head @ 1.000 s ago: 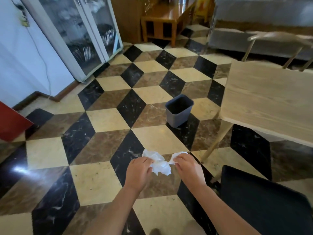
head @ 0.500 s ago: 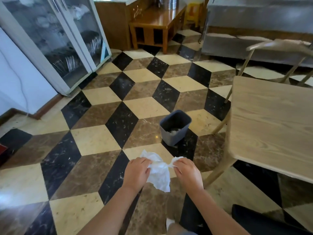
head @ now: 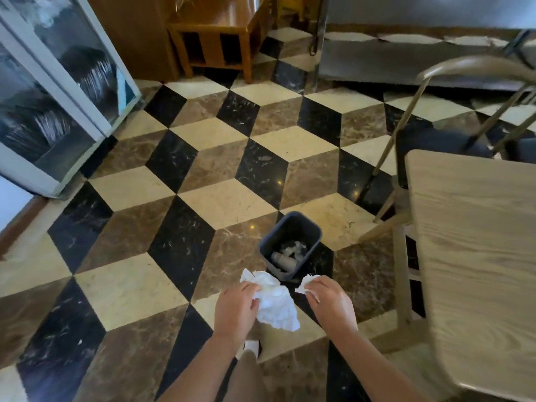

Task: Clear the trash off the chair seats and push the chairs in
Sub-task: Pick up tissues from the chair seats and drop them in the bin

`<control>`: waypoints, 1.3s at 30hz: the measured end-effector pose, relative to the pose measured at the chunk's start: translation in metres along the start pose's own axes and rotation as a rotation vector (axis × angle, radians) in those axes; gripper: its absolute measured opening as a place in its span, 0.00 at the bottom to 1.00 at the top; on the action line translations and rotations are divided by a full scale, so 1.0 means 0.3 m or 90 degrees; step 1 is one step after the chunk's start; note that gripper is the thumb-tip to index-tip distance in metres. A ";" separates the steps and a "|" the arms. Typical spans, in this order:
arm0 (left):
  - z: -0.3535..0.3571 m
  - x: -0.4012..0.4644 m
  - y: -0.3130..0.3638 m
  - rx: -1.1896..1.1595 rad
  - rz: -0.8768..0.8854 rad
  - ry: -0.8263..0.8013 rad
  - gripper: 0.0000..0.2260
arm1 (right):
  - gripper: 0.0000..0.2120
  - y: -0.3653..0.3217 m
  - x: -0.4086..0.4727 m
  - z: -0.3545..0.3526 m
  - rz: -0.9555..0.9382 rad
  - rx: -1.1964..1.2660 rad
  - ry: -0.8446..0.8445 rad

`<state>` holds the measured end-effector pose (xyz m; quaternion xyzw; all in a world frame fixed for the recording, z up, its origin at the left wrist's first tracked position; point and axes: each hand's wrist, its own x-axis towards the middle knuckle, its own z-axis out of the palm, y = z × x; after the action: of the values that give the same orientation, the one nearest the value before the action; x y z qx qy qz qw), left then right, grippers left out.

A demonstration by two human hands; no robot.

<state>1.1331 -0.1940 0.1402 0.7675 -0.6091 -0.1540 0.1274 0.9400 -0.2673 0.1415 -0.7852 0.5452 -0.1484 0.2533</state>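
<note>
Closing in on the bin (head: 290, 245), now just ahead; left hand (head: 236, 310) clutches the big tissue wad (head: 275, 306), right hand (head: 329, 301) pinches a scrap (head: 307, 282), so I'd drop both next

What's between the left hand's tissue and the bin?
Nothing: the head view shows only bare floor between the tissue in the left hand and the bin.
</note>
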 end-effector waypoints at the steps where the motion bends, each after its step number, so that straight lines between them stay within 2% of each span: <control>1: 0.011 0.066 -0.023 -0.003 0.008 -0.013 0.11 | 0.05 -0.001 0.053 0.018 0.024 -0.005 0.002; 8: 0.108 0.515 -0.137 -0.021 0.075 -0.099 0.11 | 0.06 0.001 0.414 0.138 0.127 -0.013 0.006; 11: 0.200 0.699 -0.158 -0.020 0.096 -0.132 0.11 | 0.07 0.070 0.577 0.235 0.165 -0.028 -0.036; 17: 0.552 0.985 -0.254 -0.013 0.115 -0.148 0.08 | 0.15 0.312 0.850 0.559 0.183 -0.086 -0.119; 23: 0.938 1.112 -0.411 0.021 0.111 -0.218 0.05 | 0.12 0.553 0.967 0.895 0.213 -0.095 -0.123; 28: 1.147 1.159 -0.502 0.029 0.152 -0.244 0.10 | 0.11 0.676 1.002 1.056 0.185 -0.184 -0.173; 33: 1.128 1.147 -0.494 0.050 0.158 -0.277 0.12 | 0.07 0.653 1.020 1.025 0.150 -0.224 -0.187; 39: 0.728 1.142 -0.354 0.095 0.189 -0.239 0.12 | 0.08 0.409 1.018 0.703 0.103 -0.223 -0.186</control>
<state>1.2147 -0.5058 -0.1292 0.6349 -0.7379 -0.2278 -0.0240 1.0620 -0.5361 -0.1150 -0.7840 0.5814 0.0841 0.2006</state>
